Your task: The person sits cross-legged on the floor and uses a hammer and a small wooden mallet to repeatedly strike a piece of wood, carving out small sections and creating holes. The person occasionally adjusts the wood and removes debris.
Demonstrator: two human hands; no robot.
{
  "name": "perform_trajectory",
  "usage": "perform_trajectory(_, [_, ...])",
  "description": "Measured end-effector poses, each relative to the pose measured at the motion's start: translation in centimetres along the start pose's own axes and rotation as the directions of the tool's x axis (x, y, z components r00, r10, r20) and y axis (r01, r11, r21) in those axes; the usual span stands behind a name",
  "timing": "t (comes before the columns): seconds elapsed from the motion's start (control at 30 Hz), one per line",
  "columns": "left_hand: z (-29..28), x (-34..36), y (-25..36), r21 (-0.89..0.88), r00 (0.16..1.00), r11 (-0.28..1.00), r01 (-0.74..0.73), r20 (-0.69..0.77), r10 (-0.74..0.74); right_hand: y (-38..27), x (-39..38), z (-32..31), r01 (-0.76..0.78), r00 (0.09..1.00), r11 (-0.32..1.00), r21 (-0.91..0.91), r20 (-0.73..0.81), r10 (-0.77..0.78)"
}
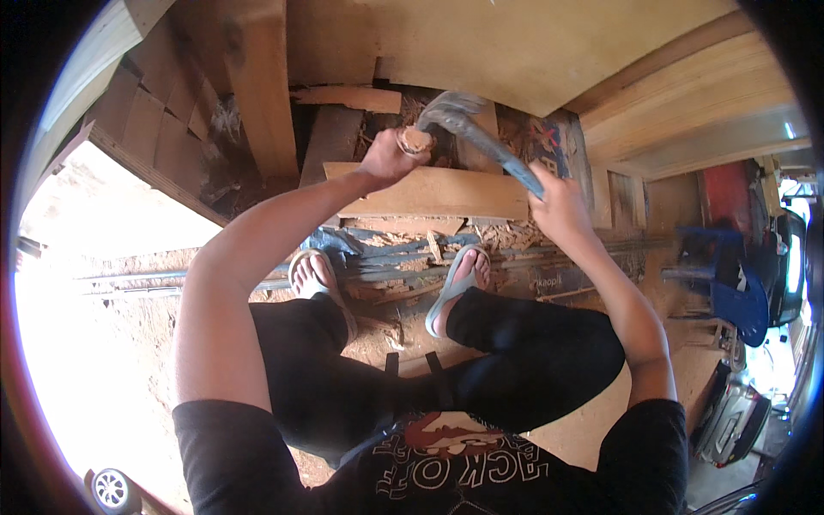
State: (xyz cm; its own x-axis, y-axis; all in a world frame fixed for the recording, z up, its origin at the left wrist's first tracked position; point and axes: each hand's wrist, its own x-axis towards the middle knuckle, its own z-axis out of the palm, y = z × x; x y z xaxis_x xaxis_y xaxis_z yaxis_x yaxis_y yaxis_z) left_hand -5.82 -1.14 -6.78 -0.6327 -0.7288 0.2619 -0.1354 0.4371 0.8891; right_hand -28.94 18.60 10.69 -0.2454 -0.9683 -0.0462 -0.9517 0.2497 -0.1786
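Note:
My left hand (390, 158) is closed around an upright wooden handle, whose round, pale, worn end (415, 142) faces up. What is below the fist is hidden. A claw hammer (493, 148) with a blue-grey handle is gripped in my right hand (562, 203). Its head, smeared by motion, is at the wooden end, and I cannot tell whether they touch. Under both hands a pale wooden board (438, 190) lies crosswise in front of my feet.
Wood chips (506, 233) are scattered around the board. A large plywood sheet (481, 43) spans the far side, with an upright plank (262, 94) to its left. Long metal bars (395, 257) run by my sandalled feet. Off to the right stand a blue chair (742, 296) and parked vehicles.

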Motion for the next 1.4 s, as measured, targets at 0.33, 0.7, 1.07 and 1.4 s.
perform_trajectory(0.33, [0.1, 0.1, -0.3, 0.025, 0.993, 0.993, 0.118, 0.021, -0.118, -0.5, -0.8, -0.4, 0.009, 1.0, 1.0, -0.013, -0.01, -0.009])
perform_trajectory(0.7, [0.3, 0.3, -0.2, 0.012, 0.992, 0.993, 0.121, 0.025, -0.121, -0.1, -0.8, 0.5, 0.082, 0.992, 0.997, -0.004, -0.094, -0.082])
perform_trajectory(1.07, [0.4, 0.4, -0.3, 0.011, 0.985, 0.986, 0.166, 0.046, -0.166, -0.8, -1.0, 0.1, -0.033, 0.989, 0.976, 0.216, -0.132, 0.063])
perform_trajectory(1.4, [-0.2, 0.7, 0.3, 0.029, 0.975, 0.98, 0.199, 0.099, -0.201, -0.9, -1.1, -0.8, -0.094, 0.975, 0.934, 0.346, -0.158, 0.156])
